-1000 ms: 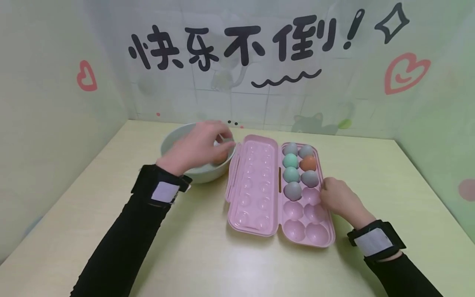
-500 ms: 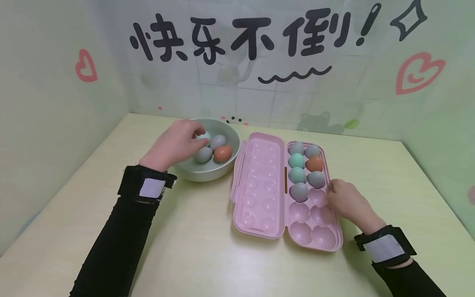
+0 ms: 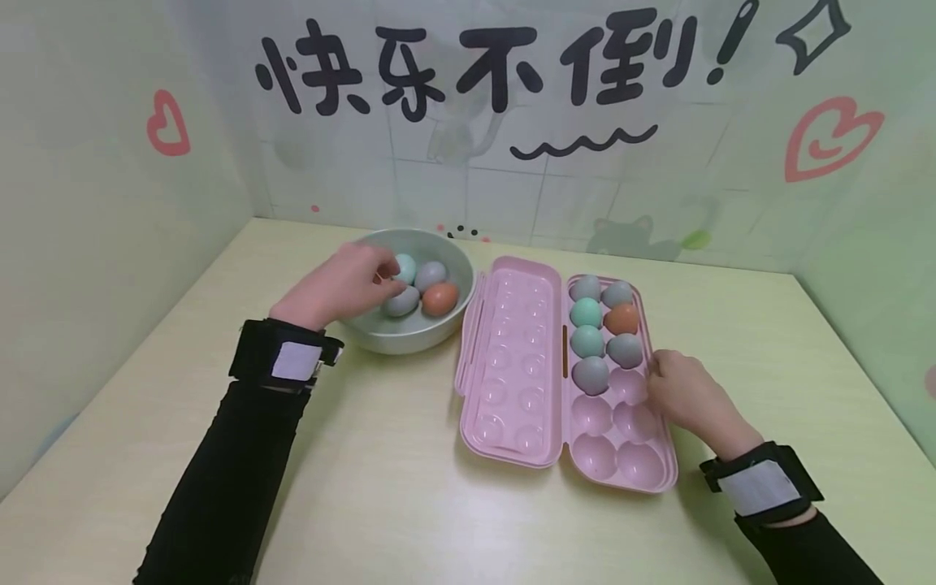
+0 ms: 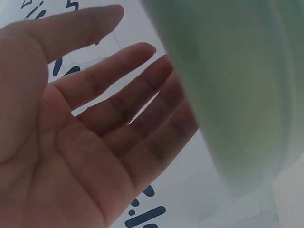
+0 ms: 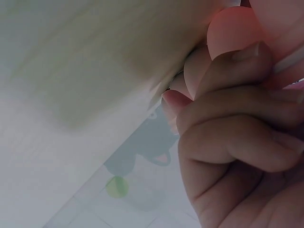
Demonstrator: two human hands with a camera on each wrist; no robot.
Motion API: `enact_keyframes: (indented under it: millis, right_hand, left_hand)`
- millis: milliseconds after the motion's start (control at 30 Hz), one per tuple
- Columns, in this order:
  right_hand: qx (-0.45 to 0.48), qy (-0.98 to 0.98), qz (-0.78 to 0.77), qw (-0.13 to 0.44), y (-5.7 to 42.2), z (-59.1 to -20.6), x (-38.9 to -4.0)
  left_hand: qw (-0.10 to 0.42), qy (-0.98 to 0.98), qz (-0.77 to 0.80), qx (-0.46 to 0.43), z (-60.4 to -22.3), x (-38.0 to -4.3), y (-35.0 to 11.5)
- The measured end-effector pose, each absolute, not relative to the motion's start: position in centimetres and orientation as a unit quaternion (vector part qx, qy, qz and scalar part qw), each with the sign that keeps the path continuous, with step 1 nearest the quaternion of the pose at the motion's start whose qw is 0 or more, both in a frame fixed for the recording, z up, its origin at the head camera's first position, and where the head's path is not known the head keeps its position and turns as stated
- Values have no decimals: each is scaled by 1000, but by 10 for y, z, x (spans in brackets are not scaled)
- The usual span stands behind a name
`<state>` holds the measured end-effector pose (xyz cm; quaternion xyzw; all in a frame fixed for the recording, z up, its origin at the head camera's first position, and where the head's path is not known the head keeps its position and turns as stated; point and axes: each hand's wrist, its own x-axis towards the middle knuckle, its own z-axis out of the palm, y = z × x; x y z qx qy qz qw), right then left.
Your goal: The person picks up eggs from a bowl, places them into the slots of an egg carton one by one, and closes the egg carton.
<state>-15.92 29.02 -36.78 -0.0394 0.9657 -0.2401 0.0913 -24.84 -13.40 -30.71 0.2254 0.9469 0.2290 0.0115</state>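
My left hand (image 3: 340, 280) hovers at the left rim of a pale green bowl (image 3: 398, 345), fingers loosely bent. In the left wrist view its fingers (image 4: 114, 104) extend past the bowl's wall (image 4: 237, 95) with nothing held. Several eggs lie in the bowl, among them a brown egg (image 3: 440, 299), a grey egg (image 3: 401, 302) and a pale blue-green egg (image 3: 405, 268). My right hand (image 3: 687, 398) grips the right edge of a pink egg carton (image 3: 512, 366); its curled fingers (image 5: 223, 137) lie against the carton's side in the right wrist view. The thumb is mostly hidden.
The carton lies unfolded, lid to the left. Grey, green and orange-brown eggs (image 3: 621, 319) fill its back cups, while several front cups (image 3: 594, 455) hold nothing. Printed wall panels (image 3: 468, 195) enclose the pale wooden table (image 3: 380, 487) at the back and sides.
My left hand has drawn back leftward from over the bowl's right part to its left rim, uncovering the eggs inside. The right hand stays at the carton's edge. The head view has shifted slightly.
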Motion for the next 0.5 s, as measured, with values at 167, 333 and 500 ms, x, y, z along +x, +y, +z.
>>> enact_keyframes:
  millis: [167, 333, 500]
  right_hand:
    - [-40, 966, -240, 91, 290, -367, -159]
    - [-41, 966, -238, 92, 289, -367, -159]
    - [-36, 966, -237, 97, 289, -367, -159]
  left_hand:
    - [20, 946, 230, 228, -309, -251, -135]
    - [24, 946, 230, 226, -310, -252, -139]
    - [35, 944, 237, 227, -310, -252, -140]
